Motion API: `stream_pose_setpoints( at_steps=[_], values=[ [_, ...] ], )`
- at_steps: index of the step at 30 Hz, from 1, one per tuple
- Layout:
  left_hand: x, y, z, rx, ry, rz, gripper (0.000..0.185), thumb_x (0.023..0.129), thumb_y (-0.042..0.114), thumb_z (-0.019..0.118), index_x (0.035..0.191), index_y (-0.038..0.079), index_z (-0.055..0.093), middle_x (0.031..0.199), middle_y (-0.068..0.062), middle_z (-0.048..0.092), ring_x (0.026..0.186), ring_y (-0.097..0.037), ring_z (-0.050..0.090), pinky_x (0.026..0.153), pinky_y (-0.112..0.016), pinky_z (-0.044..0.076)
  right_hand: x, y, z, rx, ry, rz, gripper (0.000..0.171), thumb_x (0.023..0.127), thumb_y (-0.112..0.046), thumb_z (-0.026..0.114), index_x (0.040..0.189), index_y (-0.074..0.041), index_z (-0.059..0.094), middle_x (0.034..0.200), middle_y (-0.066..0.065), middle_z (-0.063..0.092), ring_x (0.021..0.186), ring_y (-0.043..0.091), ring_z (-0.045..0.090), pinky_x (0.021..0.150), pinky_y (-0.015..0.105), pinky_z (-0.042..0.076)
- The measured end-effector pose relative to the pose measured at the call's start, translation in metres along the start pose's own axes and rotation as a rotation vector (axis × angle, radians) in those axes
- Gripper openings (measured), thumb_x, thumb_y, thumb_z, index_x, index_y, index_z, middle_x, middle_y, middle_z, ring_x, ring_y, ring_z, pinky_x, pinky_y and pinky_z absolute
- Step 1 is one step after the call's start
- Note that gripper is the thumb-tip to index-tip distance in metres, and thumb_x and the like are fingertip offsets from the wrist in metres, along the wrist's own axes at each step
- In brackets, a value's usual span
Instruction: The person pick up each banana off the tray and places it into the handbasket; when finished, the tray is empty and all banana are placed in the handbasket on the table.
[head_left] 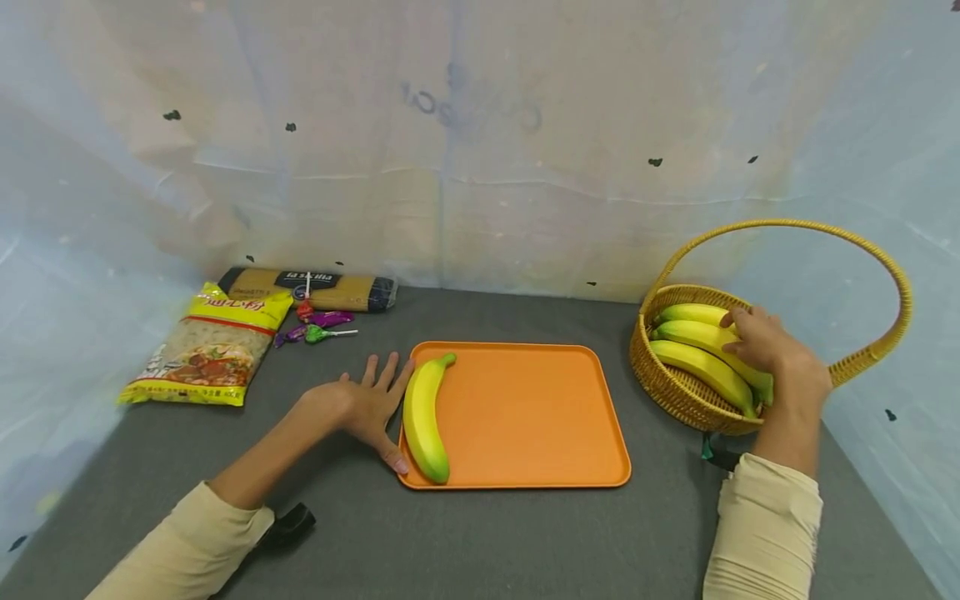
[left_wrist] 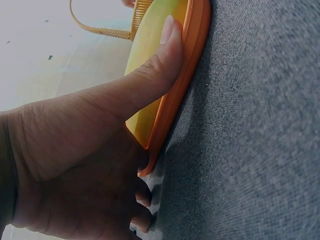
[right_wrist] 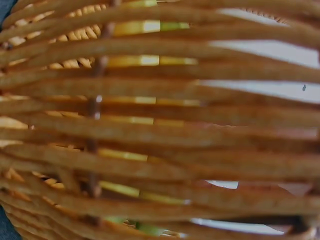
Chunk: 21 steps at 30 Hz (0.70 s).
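My left hand point(head_left: 369, 408), fingers spread, is at the left edge of an orange tray point(head_left: 532, 417). Its thumb rests along the rim beside a banana point(head_left: 423, 421) lying lengthwise on the tray; the left wrist view shows the thumb point(left_wrist: 160, 65) up against the tray's edge. Over at the right, my right hand point(head_left: 768, 342) reaches into a wicker basket point(head_left: 675, 396), its bent fingertips on the bananas point(head_left: 701, 371) there. Three bananas show side by side; I cannot tell whether the fingers grip one. In the right wrist view the basket's weave point(right_wrist: 150, 90) hides most of the hand.
A yellow food packet point(head_left: 210, 346) and a spaghetti pack point(head_left: 315, 290) lie at the back left. Beside them are a green lollipop point(head_left: 317, 334), a red one point(head_left: 304, 310) and purple-wrapped sweets point(head_left: 330, 318). The basket's tall handle point(head_left: 780, 223) arches above its right side.
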<state>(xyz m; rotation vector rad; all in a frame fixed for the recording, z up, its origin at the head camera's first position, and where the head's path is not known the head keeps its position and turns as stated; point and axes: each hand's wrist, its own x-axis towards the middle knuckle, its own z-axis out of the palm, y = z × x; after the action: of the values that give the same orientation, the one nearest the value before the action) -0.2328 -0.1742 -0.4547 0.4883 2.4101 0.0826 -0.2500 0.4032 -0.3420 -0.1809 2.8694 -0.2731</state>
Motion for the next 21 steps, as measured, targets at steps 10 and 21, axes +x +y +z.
stream_pose_setpoints(
  at_steps=[10, 21],
  values=[
    [-0.006, 0.003, -0.001, 0.004, 0.005, -0.003, 0.175, 0.038, 0.103, 0.069, 0.167, 0.022, -0.019, 0.175, -0.017, -0.022, 0.162, -0.047, -0.015, 0.12, -0.082, 0.004, -0.003, -0.006, -0.006, -0.03, 0.035, -0.042, 0.044, 0.105, -0.005, 0.054, 0.141, 0.017, 0.043, 0.131, 0.046, 0.039, 0.122, 0.069, 0.035, 0.096, 0.077, 0.037],
    [0.001, 0.0, 0.001, 0.001, 0.006, -0.001, 0.176, 0.038, 0.102, 0.07, 0.167, 0.022, -0.018, 0.174, -0.017, -0.023, 0.162, -0.047, -0.016, 0.119, -0.083, 0.004, -0.018, -0.075, -0.027, -0.067, 0.07, -0.26, 0.046, 0.106, -0.017, 0.061, 0.142, 0.009, 0.05, 0.124, 0.03, 0.06, 0.101, 0.034, 0.061, 0.084, 0.051, 0.052]
  ],
)
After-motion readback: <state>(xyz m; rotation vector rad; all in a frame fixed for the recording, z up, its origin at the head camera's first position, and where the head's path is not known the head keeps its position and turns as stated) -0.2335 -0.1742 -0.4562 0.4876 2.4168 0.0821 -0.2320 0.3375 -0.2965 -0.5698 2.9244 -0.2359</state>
